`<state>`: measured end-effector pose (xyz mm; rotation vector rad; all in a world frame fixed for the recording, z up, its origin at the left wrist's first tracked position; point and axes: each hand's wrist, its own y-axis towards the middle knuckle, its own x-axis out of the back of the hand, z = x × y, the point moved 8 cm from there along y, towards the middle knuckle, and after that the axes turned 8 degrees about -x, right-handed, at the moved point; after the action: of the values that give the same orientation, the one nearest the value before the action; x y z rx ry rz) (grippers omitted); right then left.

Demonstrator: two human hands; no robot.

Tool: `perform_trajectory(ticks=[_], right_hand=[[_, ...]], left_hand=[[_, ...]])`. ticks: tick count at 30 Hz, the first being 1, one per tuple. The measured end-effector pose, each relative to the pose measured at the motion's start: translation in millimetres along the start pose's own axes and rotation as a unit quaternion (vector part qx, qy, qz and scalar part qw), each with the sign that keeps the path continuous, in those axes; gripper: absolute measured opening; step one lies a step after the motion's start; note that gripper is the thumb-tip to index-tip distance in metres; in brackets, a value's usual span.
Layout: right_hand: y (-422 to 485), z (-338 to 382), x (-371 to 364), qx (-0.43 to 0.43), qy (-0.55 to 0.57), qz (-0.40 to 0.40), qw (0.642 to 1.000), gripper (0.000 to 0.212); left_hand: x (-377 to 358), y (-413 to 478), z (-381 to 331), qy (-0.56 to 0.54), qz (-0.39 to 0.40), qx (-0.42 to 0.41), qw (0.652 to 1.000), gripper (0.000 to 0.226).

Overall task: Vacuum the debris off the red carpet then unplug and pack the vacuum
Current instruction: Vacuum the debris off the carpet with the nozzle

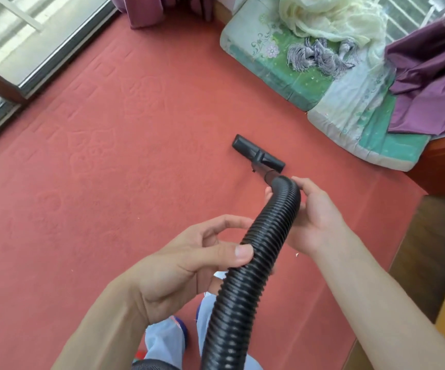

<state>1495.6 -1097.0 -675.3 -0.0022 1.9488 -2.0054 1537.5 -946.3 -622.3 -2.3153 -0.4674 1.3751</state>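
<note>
The left hand [189, 263] and right hand [313, 214] each curl round the black ribbed hose [245, 284], whose flat nozzle [256, 153] rests on open red carpet [109, 161] near the edge of the green cushions [283, 76].

The black hose [242, 284] runs off the bottom edge, so its lower end is unseen. Behind the hose's bend, the right hand [317, 217] has most of its fingers hidden, and the nozzle [258, 153] has its neck partly covered. Just right of the hose, a pale speck [297, 254] is too small to identify.
</note>
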Motion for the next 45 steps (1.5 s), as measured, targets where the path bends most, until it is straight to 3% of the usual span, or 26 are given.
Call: perform_trajectory(ticks=[5,8,13,18,27,32,38,45], right_hand=[[71,22,13,0.062,-0.121,-0.101,0.986,0.025],[91,33,16,0.083,-0.176,-0.12,0.974,0.03],[81,51,-5,0.132,-0.092,-0.059,0.985,0.033],[61,53,0,0.124,-0.069,-0.039,0.989,0.031],[114,108,2,0.162,-0.009,-0.06,0.985,0.024],[144,138,-40,0.172,-0.032,-0.032,0.984,0.026],[169,143,-68,0.171,-0.07,-0.057,0.981,0.037],[151,123,-55,0.182,-0.107,-0.065,0.975,0.022]], left_hand=[[22,25,31,-0.025,-0.193,-0.014,0.981,0.03],[30,37,38,-0.045,-0.24,-0.028,0.969,0.025],[29,29,-1,-0.005,-0.199,-0.078,0.977,0.027],[26,15,-26,0.051,-0.155,-0.063,0.985,0.028],[43,92,-30,0.093,-0.186,-0.056,0.977,0.033],[67,116,-45,0.071,-0.22,-0.08,0.97,0.038],[74,125,-57,0.074,-0.248,-0.092,0.961,0.042],[72,109,-48,0.07,-0.241,-0.08,0.965,0.044]])
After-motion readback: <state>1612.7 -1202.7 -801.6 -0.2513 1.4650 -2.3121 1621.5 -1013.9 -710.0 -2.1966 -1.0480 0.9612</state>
